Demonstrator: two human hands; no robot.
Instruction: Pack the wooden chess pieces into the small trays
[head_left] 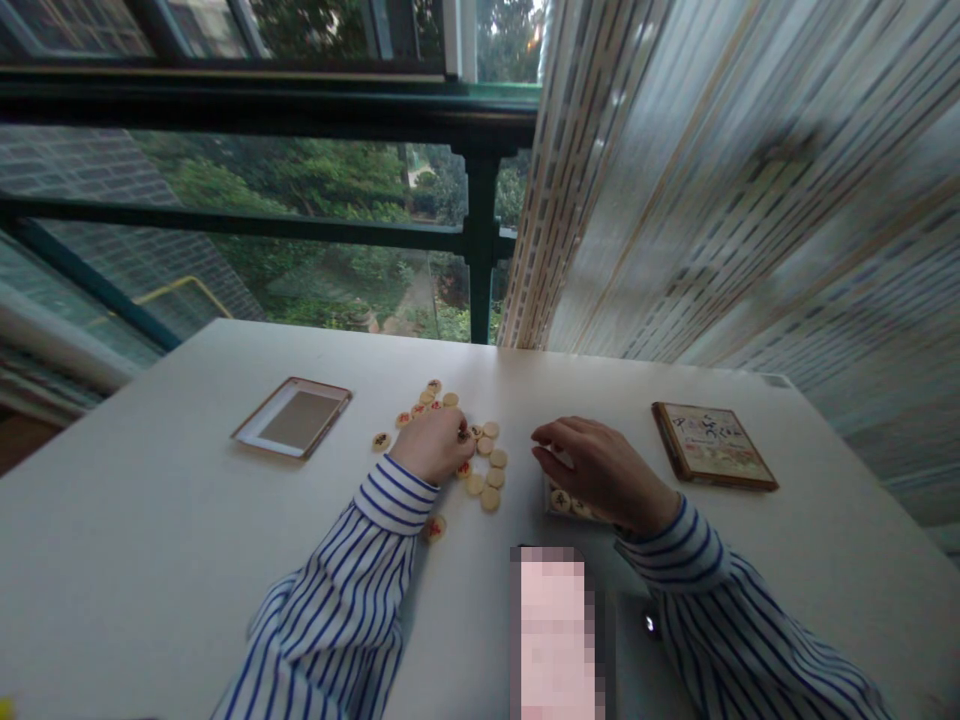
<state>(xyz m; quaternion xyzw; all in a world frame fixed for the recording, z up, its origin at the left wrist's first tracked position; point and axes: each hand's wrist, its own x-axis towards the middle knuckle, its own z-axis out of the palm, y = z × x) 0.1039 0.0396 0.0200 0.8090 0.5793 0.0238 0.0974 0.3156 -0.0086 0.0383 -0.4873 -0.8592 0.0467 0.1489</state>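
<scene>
Several round wooden game discs (487, 470) with red and black characters lie scattered on the white table (150, 540). My left hand (435, 445) rests among them, fingers curled in a pinch on one disc at its fingertips. My right hand (600, 470) lies curled over a small block of discs (564, 501) set in rows, its fingers bent down onto the block's far edge. Both arms wear blue-striped sleeves.
An open shallow box tray (294, 417) lies at the left. A flat box lid with printed art (712, 445) lies at the right. A striped curtain (735, 180) hangs behind the table, next to a window with a dark railing (480, 240).
</scene>
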